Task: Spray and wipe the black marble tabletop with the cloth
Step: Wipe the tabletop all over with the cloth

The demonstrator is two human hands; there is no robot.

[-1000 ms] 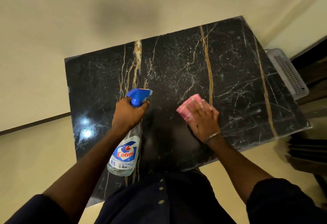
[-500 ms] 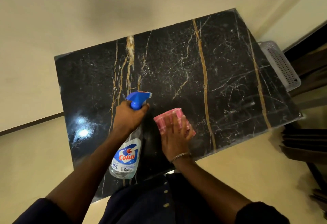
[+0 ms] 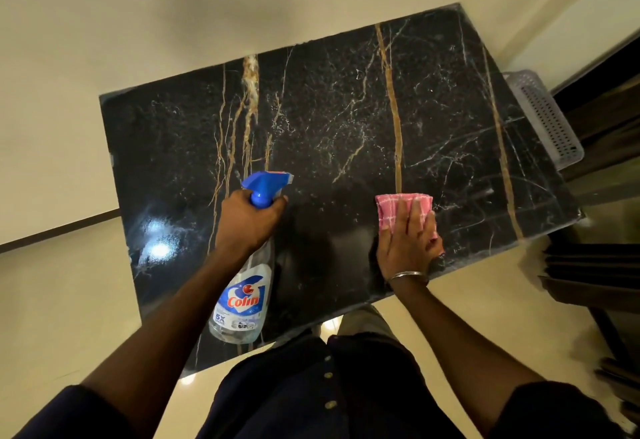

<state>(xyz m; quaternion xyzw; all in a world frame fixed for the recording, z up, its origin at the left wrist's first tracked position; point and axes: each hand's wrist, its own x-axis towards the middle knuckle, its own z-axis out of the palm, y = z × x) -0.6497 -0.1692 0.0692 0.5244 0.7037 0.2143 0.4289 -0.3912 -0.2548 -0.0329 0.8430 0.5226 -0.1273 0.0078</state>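
Left hand grips spray bottle by the neck, blue nozzle pointing right over black marble tabletop. Right hand lies flat on pink checked cloth, pressing it to the marble near the front edge. Grey perforated basket sits just beside the table's right end.

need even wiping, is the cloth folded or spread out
Folded: the cloth is a small pad under the right hand.

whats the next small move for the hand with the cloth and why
Probably slide the right hand, pressed flat on the pink checked cloth, away across the black marble tabletop: the cloth sits near the near edge, and the far part looks speckled. The left hand holds the Colin spray bottle.
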